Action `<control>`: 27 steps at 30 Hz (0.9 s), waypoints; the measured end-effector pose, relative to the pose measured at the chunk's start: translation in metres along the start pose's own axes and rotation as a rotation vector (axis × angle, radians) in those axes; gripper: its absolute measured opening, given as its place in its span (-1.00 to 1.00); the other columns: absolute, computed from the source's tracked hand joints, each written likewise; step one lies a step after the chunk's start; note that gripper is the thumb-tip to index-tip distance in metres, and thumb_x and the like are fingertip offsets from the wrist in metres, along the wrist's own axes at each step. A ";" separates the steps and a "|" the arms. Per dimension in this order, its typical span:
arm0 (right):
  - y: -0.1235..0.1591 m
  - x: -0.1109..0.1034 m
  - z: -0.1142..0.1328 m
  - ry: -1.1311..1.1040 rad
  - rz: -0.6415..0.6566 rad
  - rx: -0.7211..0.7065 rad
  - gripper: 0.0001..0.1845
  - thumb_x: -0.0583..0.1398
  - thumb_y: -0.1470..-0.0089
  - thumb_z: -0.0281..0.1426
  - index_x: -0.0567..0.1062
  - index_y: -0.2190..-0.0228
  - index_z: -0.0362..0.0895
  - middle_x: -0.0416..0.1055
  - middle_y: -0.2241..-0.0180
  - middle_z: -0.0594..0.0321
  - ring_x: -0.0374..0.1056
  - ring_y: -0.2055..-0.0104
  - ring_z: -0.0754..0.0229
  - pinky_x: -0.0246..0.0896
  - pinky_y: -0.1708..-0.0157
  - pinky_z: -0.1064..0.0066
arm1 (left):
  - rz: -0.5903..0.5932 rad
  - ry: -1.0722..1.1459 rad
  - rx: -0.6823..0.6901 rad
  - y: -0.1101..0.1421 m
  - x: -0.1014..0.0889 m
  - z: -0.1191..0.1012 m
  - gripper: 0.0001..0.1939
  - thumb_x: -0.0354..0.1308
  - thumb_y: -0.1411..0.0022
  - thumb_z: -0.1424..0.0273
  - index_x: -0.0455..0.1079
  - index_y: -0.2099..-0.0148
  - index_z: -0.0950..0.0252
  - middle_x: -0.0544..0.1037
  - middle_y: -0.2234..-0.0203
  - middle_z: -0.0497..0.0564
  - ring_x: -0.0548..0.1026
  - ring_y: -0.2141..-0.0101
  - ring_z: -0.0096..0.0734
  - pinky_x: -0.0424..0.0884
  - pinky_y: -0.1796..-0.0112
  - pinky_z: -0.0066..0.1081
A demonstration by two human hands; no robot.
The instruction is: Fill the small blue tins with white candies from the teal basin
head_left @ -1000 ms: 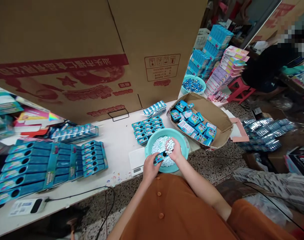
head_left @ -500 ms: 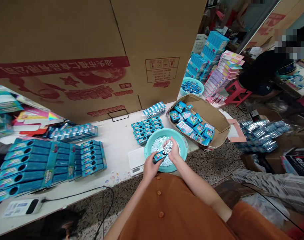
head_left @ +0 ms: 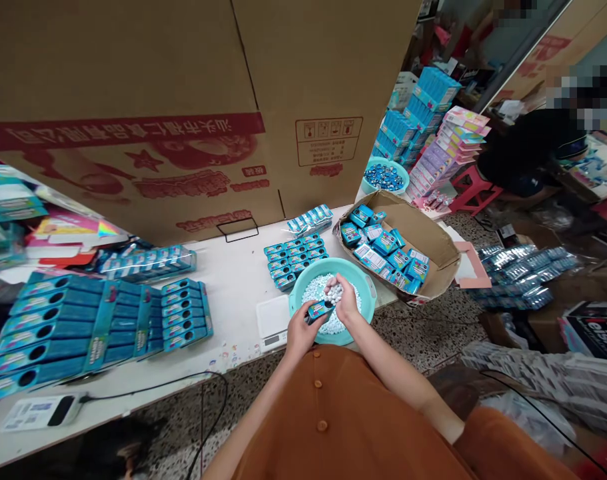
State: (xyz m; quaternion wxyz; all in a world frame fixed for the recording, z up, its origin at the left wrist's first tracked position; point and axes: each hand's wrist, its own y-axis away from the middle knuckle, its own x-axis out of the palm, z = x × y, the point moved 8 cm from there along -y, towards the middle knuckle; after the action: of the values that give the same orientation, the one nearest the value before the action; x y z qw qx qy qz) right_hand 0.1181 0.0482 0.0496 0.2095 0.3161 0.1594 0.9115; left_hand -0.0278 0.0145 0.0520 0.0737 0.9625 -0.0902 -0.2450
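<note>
My left hand (head_left: 300, 337) is clenched around a small blue tin (head_left: 318, 311), whose long axis points right toward my right hand (head_left: 348, 305), its fingers (head_left: 344, 284) pinching white mints (head_left: 334, 291) just beside the tin's dark opening, over a teal basin (head_left: 368, 295).

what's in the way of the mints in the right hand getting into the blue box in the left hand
Nothing visible: the right hand, pinching white mints, sits right beside the dark round opening of the small blue box gripped in the left hand.
</note>
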 end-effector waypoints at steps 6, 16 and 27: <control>0.000 0.003 0.002 0.057 0.024 -0.021 -0.68 0.16 0.02 -0.21 0.32 0.67 -0.11 0.25 0.62 0.31 0.20 0.56 0.27 0.13 0.52 0.44 | -0.041 0.030 0.043 -0.003 -0.001 -0.001 -0.57 0.23 -0.01 0.20 0.39 0.03 0.17 0.52 0.14 0.04 0.45 0.13 -0.19 0.34 0.08 -0.21; 0.002 0.010 0.014 0.096 0.051 -0.061 -0.69 0.16 0.01 -0.21 0.34 0.65 -0.11 0.28 0.63 0.29 0.21 0.54 0.25 0.16 0.47 0.43 | -0.064 -0.009 0.102 -0.006 -0.002 -0.009 -0.60 0.23 -0.04 0.24 0.39 0.04 0.16 0.52 0.12 0.04 0.44 0.09 -0.20 0.34 0.05 -0.21; 0.002 0.000 0.015 0.125 -0.008 -0.117 -0.68 0.15 0.01 -0.21 0.34 0.68 -0.11 0.29 0.62 0.29 0.22 0.52 0.25 0.18 0.40 0.41 | -0.035 -0.079 0.214 -0.006 0.005 -0.020 -0.61 0.22 -0.06 0.30 0.39 0.02 0.16 0.52 0.13 0.05 0.44 0.09 -0.19 0.33 0.04 -0.20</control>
State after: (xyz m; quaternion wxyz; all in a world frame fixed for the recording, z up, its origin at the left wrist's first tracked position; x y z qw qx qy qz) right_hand 0.1270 0.0491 0.0618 0.2209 0.2451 0.1198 0.9364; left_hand -0.0130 0.0215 0.0658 -0.0376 0.9559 -0.1018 -0.2730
